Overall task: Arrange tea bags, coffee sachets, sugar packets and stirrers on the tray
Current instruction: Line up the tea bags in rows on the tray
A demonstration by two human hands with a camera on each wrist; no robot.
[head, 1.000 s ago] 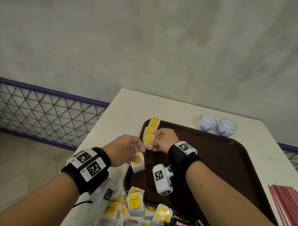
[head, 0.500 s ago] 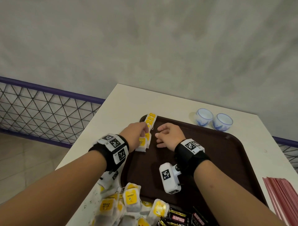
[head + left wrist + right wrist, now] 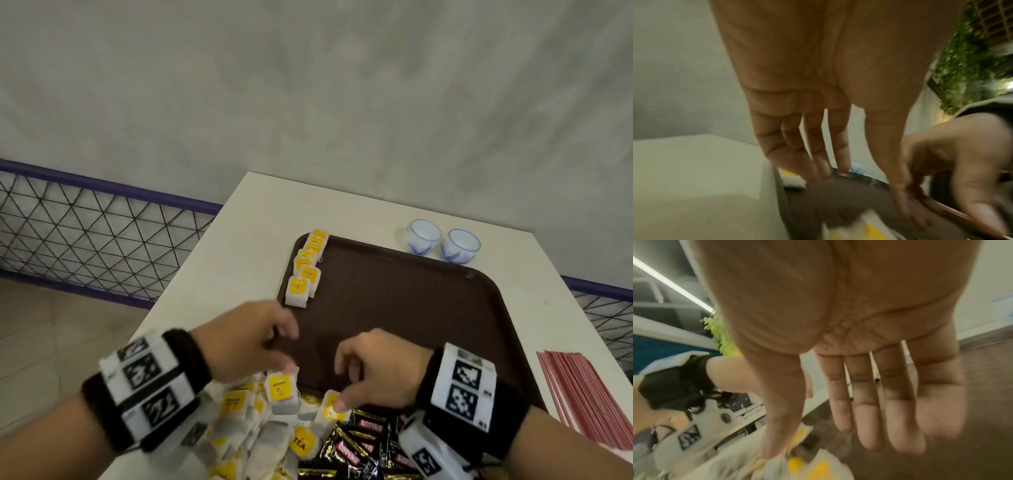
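Note:
A brown tray [image 3: 411, 308] lies on the white table [image 3: 239, 246]. A row of yellow-labelled tea bags [image 3: 306, 270] runs along the tray's far left edge. A loose pile of tea bags [image 3: 246, 428] lies at the near left, beside black Kopiko coffee sachets [image 3: 359, 445]. My left hand [image 3: 274, 342] hovers over the pile with straight fingers and holds nothing; in the left wrist view the left hand [image 3: 859, 162] is blurred. My right hand [image 3: 359, 377] has straight fingers, and the thumb of the right hand [image 3: 805, 438] touches a tea bag [image 3: 330, 407]. No sugar packets show.
A stack of red stirrers [image 3: 582, 394] lies on the table right of the tray. Two small blue-and-white cups [image 3: 423, 236] [image 3: 460, 245] stand behind the tray's far edge. A purple-railed mesh fence [image 3: 102, 233] runs beyond the table's left edge.
Both hands have drawn back from the row at the tray's far left to the pile at the near edge. The left hand's tea bag now lies at the row's near end.

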